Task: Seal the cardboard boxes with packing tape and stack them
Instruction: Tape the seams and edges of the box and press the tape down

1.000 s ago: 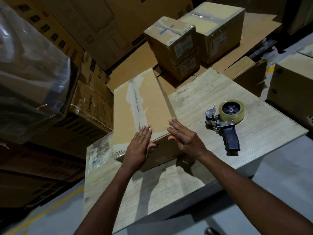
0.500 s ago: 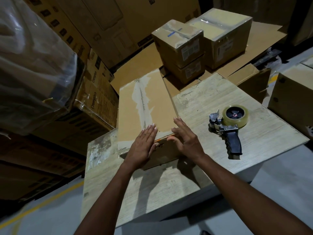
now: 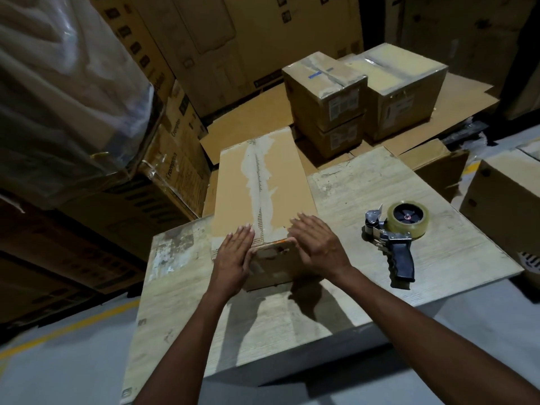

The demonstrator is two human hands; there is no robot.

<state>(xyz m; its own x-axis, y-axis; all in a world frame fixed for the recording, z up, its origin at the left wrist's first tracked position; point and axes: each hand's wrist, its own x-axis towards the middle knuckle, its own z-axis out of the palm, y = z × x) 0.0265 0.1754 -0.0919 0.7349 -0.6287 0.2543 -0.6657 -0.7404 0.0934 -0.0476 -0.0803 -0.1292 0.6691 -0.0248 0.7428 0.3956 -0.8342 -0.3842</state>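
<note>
We pressed our left hand (image 3: pixel 233 254) and right hand (image 3: pixel 320 247) flat, fingers straight and gripping nothing, on the near end of the long cardboard box (image 3: pixel 263 182) at mid-frame on the table (image 3: pixel 292 314); it looked stiff, light, best lifted by its long sides

Before you: pale wood-grain table (image 3: pixel 292 317), worn patchy at its left edge. Grey floor (image 3: pixel 58 375) beneath, one yellow line (image 3: pixel 67 328) at near left. Plastic-wrapped load (image 3: pixel 58 83) on your left. Tall printed cartons (image 3: pixel 233 39) form the far wall. Flattened cardboard sheets (image 3: pixel 248 118) lie beyond the table. Light dim.
</note>
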